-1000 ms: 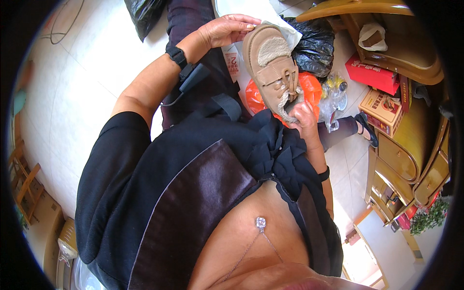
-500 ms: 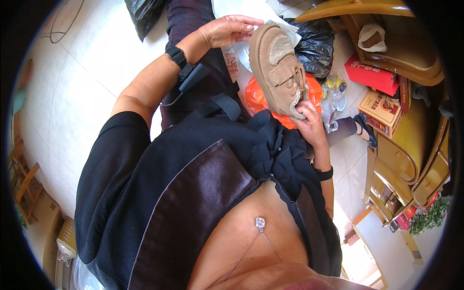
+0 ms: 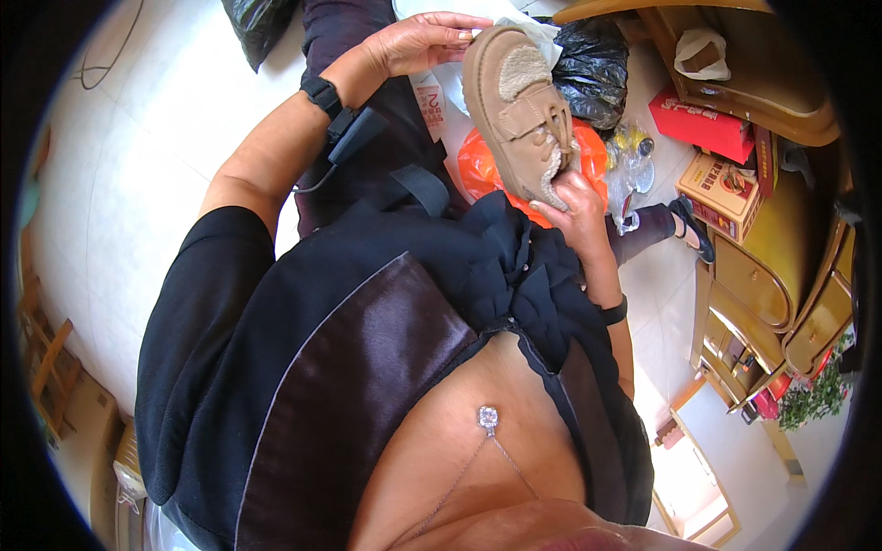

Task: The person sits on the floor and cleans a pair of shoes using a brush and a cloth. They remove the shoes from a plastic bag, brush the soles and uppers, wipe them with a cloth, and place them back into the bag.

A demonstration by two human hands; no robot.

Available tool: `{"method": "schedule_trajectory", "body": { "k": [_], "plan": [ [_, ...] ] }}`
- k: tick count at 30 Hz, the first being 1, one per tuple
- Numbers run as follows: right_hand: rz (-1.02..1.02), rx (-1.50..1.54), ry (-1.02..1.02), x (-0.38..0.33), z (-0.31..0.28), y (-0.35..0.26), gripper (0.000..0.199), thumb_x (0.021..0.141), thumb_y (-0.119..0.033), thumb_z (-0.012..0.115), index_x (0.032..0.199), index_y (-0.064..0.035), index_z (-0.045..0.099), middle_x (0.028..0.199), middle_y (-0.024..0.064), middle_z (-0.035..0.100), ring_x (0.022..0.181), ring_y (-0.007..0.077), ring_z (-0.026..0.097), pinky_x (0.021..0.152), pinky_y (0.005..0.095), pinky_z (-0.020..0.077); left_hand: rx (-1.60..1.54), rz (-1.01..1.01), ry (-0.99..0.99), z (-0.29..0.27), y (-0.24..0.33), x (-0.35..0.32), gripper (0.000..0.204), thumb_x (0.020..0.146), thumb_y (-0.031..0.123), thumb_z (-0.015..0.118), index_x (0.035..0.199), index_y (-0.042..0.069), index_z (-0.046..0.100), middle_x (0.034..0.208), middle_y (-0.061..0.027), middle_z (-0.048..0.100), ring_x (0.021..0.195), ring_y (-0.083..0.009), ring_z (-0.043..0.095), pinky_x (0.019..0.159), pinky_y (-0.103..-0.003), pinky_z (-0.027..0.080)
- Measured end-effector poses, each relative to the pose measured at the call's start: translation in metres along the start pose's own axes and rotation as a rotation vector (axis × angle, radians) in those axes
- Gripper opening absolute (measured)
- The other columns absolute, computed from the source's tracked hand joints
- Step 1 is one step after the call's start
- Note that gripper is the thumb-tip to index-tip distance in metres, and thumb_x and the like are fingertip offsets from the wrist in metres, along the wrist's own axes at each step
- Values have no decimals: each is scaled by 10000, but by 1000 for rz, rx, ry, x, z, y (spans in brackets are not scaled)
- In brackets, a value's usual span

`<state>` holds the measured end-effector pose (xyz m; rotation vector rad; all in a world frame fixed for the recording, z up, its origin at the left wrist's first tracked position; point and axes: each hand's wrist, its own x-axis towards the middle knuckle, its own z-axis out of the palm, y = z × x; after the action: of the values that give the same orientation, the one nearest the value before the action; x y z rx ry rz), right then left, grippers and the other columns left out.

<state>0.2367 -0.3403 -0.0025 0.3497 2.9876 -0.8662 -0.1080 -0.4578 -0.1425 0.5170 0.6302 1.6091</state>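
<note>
A tan suede shoe (image 3: 524,115) with a fleecy patch and lining, a strap and laces is held up in front of me, toe pointing away. My right hand (image 3: 577,211) grips it at the heel end, fingers at the opening. At the toe, my left hand (image 3: 427,41) has its fingertips against the edge of the sole, fingers close together; their far ends are partly hidden. A white sheet (image 3: 544,39) shows just behind the toe. Beneath the shoe lies an orange plastic bag (image 3: 478,168).
Black plastic bags (image 3: 593,78) lie beyond the shoe and at the far left. Clear plastic packaging (image 3: 632,161), a red box (image 3: 703,124) and a printed carton (image 3: 721,188) are at the right, by wooden furniture (image 3: 753,285). My leg (image 3: 349,119) extends across the pale tiled floor.
The shoe and both hands sit slightly higher and further left in view, along with the surroundings. My right hand's fingers have shifted at the heel opening. Both hands stay on the shoe.
</note>
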Motion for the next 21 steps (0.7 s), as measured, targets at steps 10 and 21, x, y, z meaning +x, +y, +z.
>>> {"method": "schedule_trajectory", "body": {
  "k": [10, 21],
  "plan": [
    [-39, -213, 33, 1, -5, -19, 167, 696, -89, 738, 843, -100, 658, 808, 56, 546, 786, 279, 554, 701, 382, 464, -97, -38, 149, 9, -1, 1, 233, 903, 135, 690, 1125, 83, 644, 1035, -30, 696, 955, -162, 663, 867, -320, 523],
    [-92, -342, 112, 2, -12, -25, 179, 684, -31, 677, 830, -125, 636, 803, 28, 541, 751, 267, 528, 650, 370, 462, -169, -25, 64, 5, -3, 6, 302, 882, 98, 701, 1161, 105, 585, 994, 6, 656, 900, -116, 626, 827, -305, 511]
  ]
}}
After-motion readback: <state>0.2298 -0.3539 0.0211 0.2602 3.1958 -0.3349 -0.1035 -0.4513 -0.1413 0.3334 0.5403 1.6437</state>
